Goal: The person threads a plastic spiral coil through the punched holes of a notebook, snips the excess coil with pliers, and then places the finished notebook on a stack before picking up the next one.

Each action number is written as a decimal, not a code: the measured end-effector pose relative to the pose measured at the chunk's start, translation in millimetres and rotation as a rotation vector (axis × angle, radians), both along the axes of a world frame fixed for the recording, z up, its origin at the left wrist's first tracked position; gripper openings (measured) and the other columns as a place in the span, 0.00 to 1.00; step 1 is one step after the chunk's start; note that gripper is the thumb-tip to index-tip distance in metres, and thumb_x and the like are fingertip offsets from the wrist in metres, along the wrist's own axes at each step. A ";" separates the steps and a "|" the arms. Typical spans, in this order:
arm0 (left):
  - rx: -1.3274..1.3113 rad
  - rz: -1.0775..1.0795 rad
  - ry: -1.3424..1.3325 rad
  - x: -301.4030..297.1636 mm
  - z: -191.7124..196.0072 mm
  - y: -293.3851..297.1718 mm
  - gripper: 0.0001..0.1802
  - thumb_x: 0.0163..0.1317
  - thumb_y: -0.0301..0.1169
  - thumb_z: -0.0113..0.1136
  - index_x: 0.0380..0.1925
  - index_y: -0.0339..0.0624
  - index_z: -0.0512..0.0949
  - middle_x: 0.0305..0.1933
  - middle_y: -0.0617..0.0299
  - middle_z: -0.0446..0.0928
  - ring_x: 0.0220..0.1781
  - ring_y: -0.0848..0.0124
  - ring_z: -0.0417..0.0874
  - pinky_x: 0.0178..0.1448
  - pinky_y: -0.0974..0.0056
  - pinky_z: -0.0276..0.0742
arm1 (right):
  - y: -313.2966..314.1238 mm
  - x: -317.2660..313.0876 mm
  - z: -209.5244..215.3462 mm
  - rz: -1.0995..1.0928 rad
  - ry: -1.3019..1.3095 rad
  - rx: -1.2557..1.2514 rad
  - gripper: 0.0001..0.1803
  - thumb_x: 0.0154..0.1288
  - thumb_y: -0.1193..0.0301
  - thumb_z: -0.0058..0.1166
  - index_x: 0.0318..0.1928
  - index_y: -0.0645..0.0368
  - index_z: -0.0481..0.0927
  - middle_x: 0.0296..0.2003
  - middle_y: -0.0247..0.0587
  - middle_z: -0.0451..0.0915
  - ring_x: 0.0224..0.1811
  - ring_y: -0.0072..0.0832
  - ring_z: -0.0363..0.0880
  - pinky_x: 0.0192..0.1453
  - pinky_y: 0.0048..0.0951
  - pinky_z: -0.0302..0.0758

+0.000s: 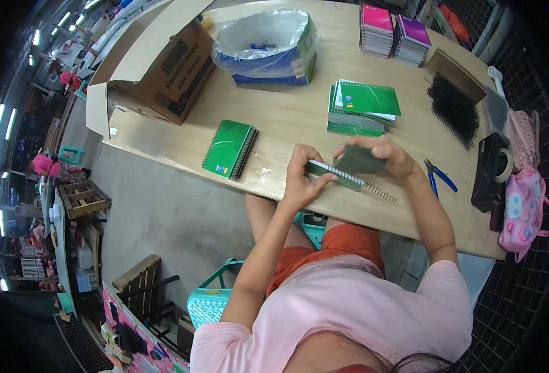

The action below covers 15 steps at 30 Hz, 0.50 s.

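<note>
Near the front edge of the table, my left hand (305,180) grips a small spiral notebook (349,176) by its bound side, thumb along the spine. My right hand (394,156) is closed on the dark green cover (359,160), which is lifted and bent. A wire coil (381,192) runs through the spine holes, and its loose end sticks out to the right. To the left lies a stack of green spiral notebooks (230,148). Beyond my hands stands a pile of green covers and pages (363,105). Blue-handled cutting pliers (439,176) rest right of my right hand.
An open cardboard box (181,74) and a plastic-lined bin (265,68) stand at the far left. Pink notebooks (376,28) and purple notebooks (412,38) are stacked behind. A bundle of black coils (453,105), a tape dispenser (491,171) and a pink pouch (524,208) line the right.
</note>
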<state>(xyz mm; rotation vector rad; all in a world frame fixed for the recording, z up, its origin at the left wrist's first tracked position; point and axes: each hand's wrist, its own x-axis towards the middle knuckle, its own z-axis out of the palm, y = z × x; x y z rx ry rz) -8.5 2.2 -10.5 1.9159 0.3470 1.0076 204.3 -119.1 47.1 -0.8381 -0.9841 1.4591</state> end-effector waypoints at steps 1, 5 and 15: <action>-0.064 -0.010 0.009 -0.7 0.5 -1.2 0.27 0.43 0.30 0.80 0.39 0.40 0.72 0.37 0.60 0.70 0.41 0.66 0.72 0.46 0.63 0.72 | 2.2 -2.2 2.1 0.000 0.000 -0.002 0.22 0.67 0.59 0.53 0.49 0.65 0.86 0.56 0.50 0.79 0.57 0.38 0.78 0.65 0.34 0.70; -0.419 -0.079 -0.229 -5.7 0.9 2.5 0.25 0.51 0.25 0.74 0.46 0.40 0.71 0.39 0.65 0.70 0.42 0.70 0.73 0.51 0.66 0.73 | 7.0 -0.1 -0.1 -0.116 -1.042 0.132 0.27 0.67 0.59 0.50 0.51 0.73 0.82 0.54 0.50 0.78 0.56 0.35 0.77 0.65 0.33 0.69; -0.684 -0.202 -0.093 -21.1 -18.2 25.9 0.15 0.58 0.15 0.66 0.44 0.36 0.75 0.41 0.64 0.76 0.43 0.78 0.77 0.49 0.73 0.75 | 18.0 -5.0 -0.2 -0.042 -0.128 0.121 0.23 0.66 0.58 0.54 0.47 0.68 0.85 0.56 0.52 0.77 0.58 0.41 0.76 0.64 0.36 0.69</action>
